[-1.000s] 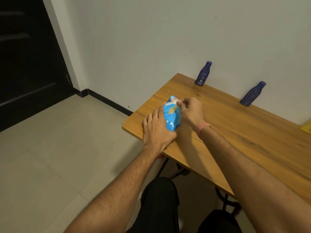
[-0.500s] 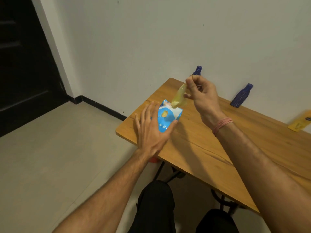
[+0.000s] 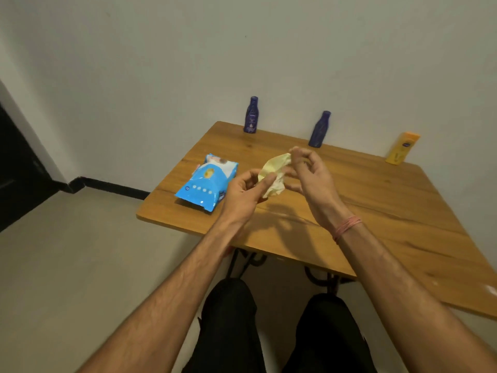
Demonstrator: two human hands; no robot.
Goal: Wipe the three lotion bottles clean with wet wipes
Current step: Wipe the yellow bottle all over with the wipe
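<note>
Three lotion bottles stand along the table's far edge by the wall: a dark blue bottle [image 3: 251,115] at the left, a second dark blue bottle [image 3: 319,129] in the middle, and a yellow-orange bottle [image 3: 402,148] at the right. A pale yellow wet wipe [image 3: 274,170] is crumpled in the air above the table. My left hand [image 3: 246,192] pinches its lower part and my right hand [image 3: 309,173] pinches its upper edge. The blue wipes pack [image 3: 207,183] lies flat on the table, left of my hands.
The wooden table [image 3: 376,205] stands against a white wall; its near edge is above my knees. A tiled floor and a dark doorway [image 3: 16,168] are at the left.
My right hand pulled the wipe free of the pack. My left hand let go of the pack and took hold of the wipe. The view turned right, so the yellow bottle shows fully.
</note>
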